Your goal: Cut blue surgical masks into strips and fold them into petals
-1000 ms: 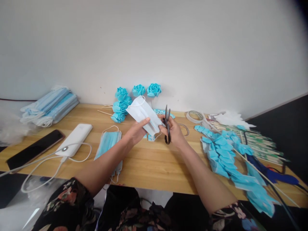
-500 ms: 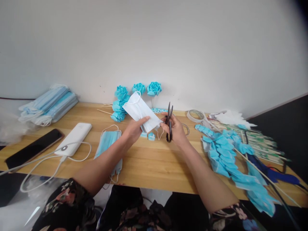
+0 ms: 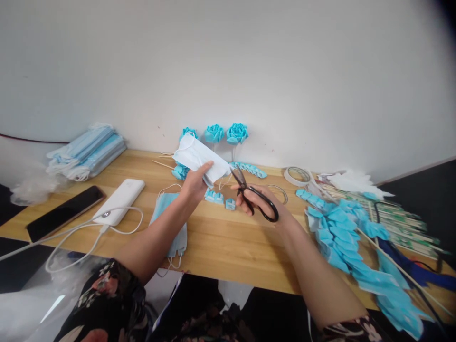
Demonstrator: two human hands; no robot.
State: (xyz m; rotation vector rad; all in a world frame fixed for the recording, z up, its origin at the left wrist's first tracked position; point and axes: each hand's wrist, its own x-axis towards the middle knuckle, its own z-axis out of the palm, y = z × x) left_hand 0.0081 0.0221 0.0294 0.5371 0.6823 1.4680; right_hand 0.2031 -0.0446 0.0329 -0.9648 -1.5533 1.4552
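Note:
My left hand [image 3: 195,183] is closed on a white face mask [image 3: 198,156], held up above the wooden table [image 3: 221,242] with its white side toward me. My right hand [image 3: 254,202] grips black scissors [image 3: 253,194], whose blades point up and left at the mask's lower right corner. Small blue cut pieces [image 3: 218,198] lie on the table just under the mask. A blue mask [image 3: 171,223] lies flat below my left forearm.
A stack of blue masks [image 3: 87,152] sits at the back left. A phone [image 3: 66,211] and a white power bank [image 3: 119,202] with a cable lie at the left. Blue fabric roses [image 3: 228,134] lean on the wall. A tape roll [image 3: 297,175], blue petal strips [image 3: 342,232] and sticks fill the right.
The scissors have tilted from upright to pointing up-left at the mask's corner. The mask has moved left and slightly up in my left hand. The camera view has shifted a little.

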